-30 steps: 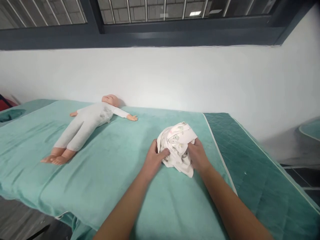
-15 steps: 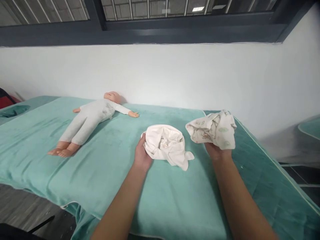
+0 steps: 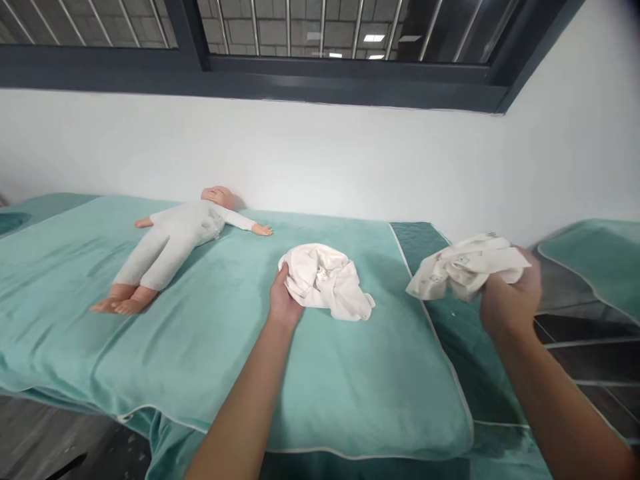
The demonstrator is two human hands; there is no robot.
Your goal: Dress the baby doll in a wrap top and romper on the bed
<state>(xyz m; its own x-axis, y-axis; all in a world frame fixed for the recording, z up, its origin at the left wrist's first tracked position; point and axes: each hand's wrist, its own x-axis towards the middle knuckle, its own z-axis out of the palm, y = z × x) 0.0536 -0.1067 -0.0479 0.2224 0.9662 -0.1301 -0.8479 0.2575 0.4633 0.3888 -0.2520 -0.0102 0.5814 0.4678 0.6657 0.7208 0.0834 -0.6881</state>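
My left hand (image 3: pixel 286 293) grips the left edge of a bunched white cloth (image 3: pixel 325 280), thumb on top, above the green bed cover (image 3: pixel 360 393). Crumpled in my right hand (image 3: pixel 515 293) is a white cloth with a faint print (image 3: pixel 465 267), held out to the right over the darker green strip of the bed. Its fingers are closed round the cloth and partly hidden by it. On the left part of the bed a baby doll (image 3: pixel 185 233) in a white suit lies on its back, arms spread, apart from both hands.
A white wall (image 3: pixel 320 160) runs behind the bed, below a dark window frame (image 3: pixel 350 87) with metal bars. Another green-covered surface (image 3: pixel 600 260) stands at the right, past a gap with dark floor (image 3: pixel 580 360). Grey floor (image 3: pixel 60 433) shows at the lower left.
My right hand has moved right with the printed cloth, turning over it. My left hand stays at the plain white cloth, which has shifted slightly. The view has swung a little to the right.
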